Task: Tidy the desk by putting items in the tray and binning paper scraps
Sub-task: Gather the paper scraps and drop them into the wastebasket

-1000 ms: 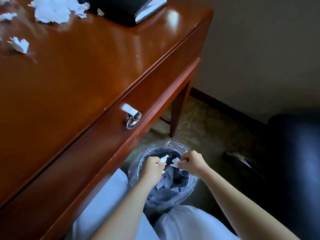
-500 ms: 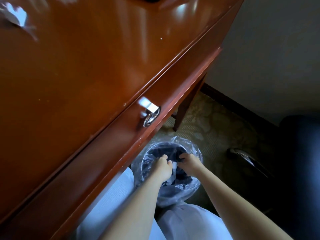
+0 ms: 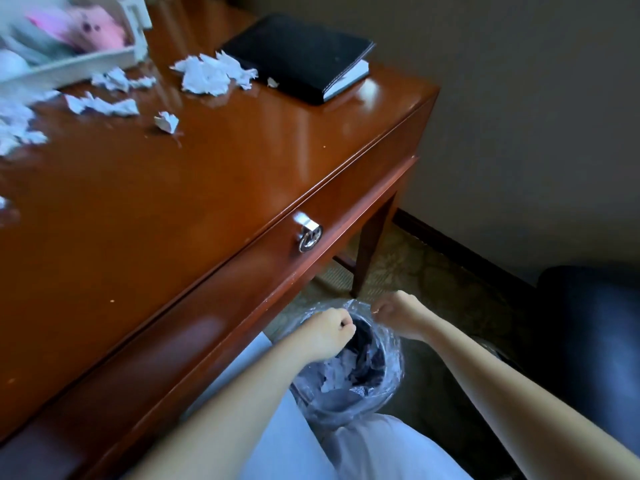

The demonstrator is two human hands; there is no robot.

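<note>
The bin [image 3: 394,358], lined with clear plastic, stands on the carpet [image 3: 426,271] at about 6 o'clock in the view, just past the counter's [image 3: 180,188] near edge, with white paper scraps [image 3: 332,379] lying inside it. The left hand [image 3: 329,332] hangs over the bin's mouth at its 10 o'clock side, the grip curled into a fist with nothing showing in it. The right hand [image 3: 398,317] is at the liner's 1 o'clock rim, fingers also curled; whether that grip pinches the plastic or only touches it I cannot tell.

More torn paper [image 3: 207,76] lies on the counter toward 11 o'clock, in separate clumps, with one small crumpled scrap [image 3: 167,121] apart from the rest; those at the far left run out of view. A white tray [image 3: 86,64] at the 10 o'clock corner is blurred and cut off, with something pink [image 3: 93,32] in it that I cannot make out. A black notebook [image 3: 298,53] lies near the counter's far corner at 12 o'clock, beside the largest clump.

A metal ring pull [image 3: 309,233] hangs on the drawer front above the bin. The bin sits between the person's white-clad lap [image 3: 277,445], the counter leg [image 3: 372,244] and a dark chair [image 3: 588,323] at 3 o'clock, with bare carpet toward the wall.
</note>
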